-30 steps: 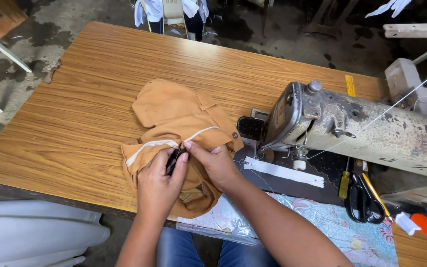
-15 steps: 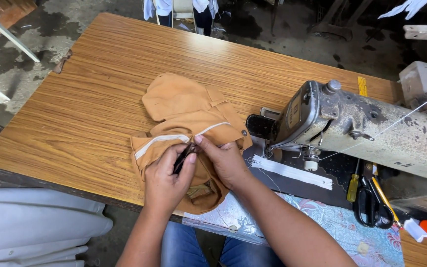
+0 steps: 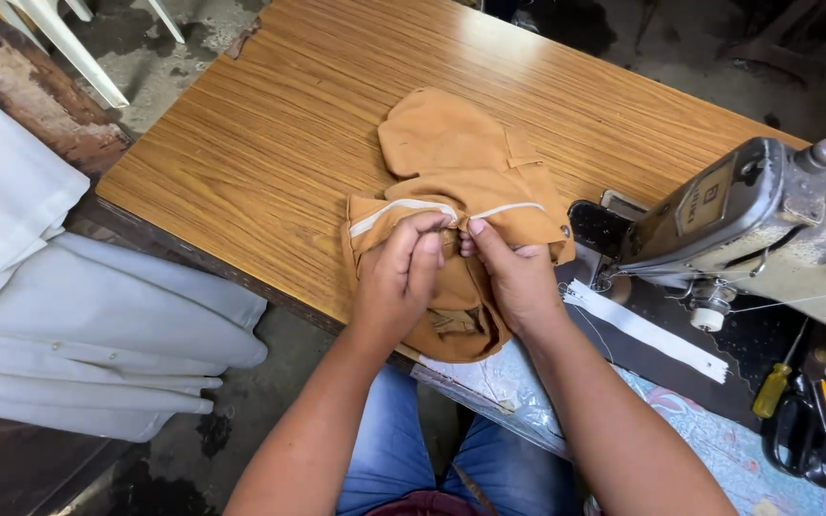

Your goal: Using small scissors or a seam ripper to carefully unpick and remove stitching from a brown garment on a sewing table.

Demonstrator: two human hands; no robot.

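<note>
Head view: tan garment [image 3: 451, 162] bunched on the wooden table [image 3: 270, 143], near its front edge, hanging partly over toward the lap. Left hand [image 3: 399, 282] curled, fingertips pinching the garment's white-piped edge [image 3: 403, 208] at its 12 o'clock. Right hand [image 3: 518, 277] just beside it, thumb and fingers gripping the same edge, knuckles touching the left fingers. Sewing machine [image 3: 767, 220] at 3 o'clock of the garment, close by. White strip [image 3: 647, 330] lying below the machine head. Yellow-handled screwdriver [image 3: 774, 387] and black scissors [image 3: 800, 435] at 4 o'clock. Folded white cloth [image 3: 78, 325] at 9 o'clock, off the table.
</note>
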